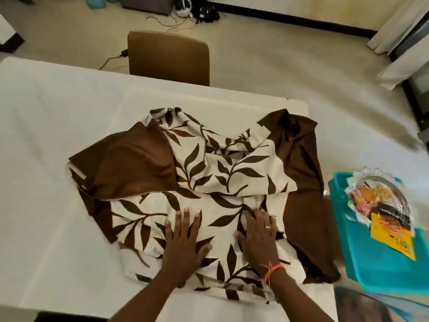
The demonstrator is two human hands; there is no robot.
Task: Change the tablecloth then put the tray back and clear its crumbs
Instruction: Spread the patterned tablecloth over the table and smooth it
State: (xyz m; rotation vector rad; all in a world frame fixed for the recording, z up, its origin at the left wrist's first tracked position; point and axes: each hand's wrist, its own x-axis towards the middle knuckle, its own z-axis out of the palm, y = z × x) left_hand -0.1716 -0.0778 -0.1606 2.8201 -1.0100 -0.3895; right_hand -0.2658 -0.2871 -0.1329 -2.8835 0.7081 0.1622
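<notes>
Leaf-print tablecloth lay bunched on white tabletop. Left hand and right hand pressed flat on near edge, fingers spread, grasping nothing. Teal tray sat right, apart.

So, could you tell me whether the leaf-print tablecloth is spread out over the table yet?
Not yet. The leaf-print tablecloth lies bunched and partly folded mid-table, both hands flat on it.

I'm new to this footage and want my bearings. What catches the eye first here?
A bunched brown-and-cream leaf-print tablecloth lies mid-table on the white table, with the left hand and right hand pressed flat on its near edge. At the right sits a teal tray holding a glass dish and a yellow packet.
</notes>
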